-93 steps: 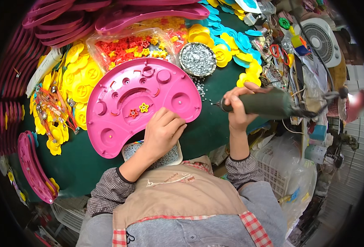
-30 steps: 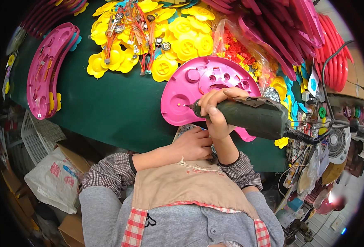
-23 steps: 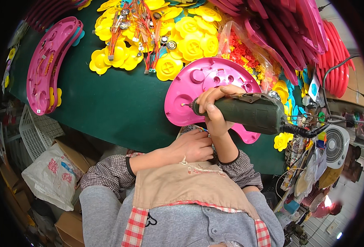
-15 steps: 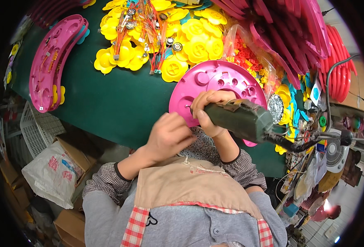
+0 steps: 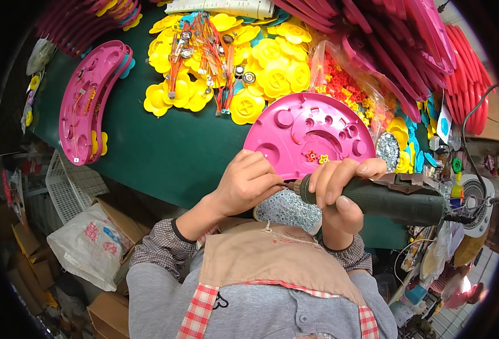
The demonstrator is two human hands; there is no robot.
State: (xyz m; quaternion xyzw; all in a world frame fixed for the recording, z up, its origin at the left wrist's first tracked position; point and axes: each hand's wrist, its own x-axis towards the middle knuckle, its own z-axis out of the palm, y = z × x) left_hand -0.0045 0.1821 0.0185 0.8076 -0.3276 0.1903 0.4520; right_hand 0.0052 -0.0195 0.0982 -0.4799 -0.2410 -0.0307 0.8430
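My right hand (image 5: 343, 189) is wrapped round a dark green electric screwdriver (image 5: 408, 202), held nearly level with its bit pointing left. The fingers of my left hand (image 5: 246, 183) are pinched together at the bit's tip; what they hold is hidden. Just beyond both hands lies a pink curved plastic shell (image 5: 300, 135) with round posts and recesses. On its near part sit a small red star-shaped piece (image 5: 311, 156) and a small yellow one (image 5: 324, 159). Below the screwdriver, at the table's near edge, is a container of small shiny metal pieces, likely screws (image 5: 289, 209).
Yellow flower-shaped parts (image 5: 275, 76) and wired components (image 5: 221, 62) cover the far middle. A pink curved assembly (image 5: 83, 104) lies left. Stacked pink shells (image 5: 396, 51) rise at the far right, beside bagged small red pieces (image 5: 334, 76). A cable (image 5: 465, 130) hangs at right.
The screwdriver has come off the pink shell toward me and swung nearly level. My left hand has moved to its bit tip. The red and yellow star pieces now show on the shell.
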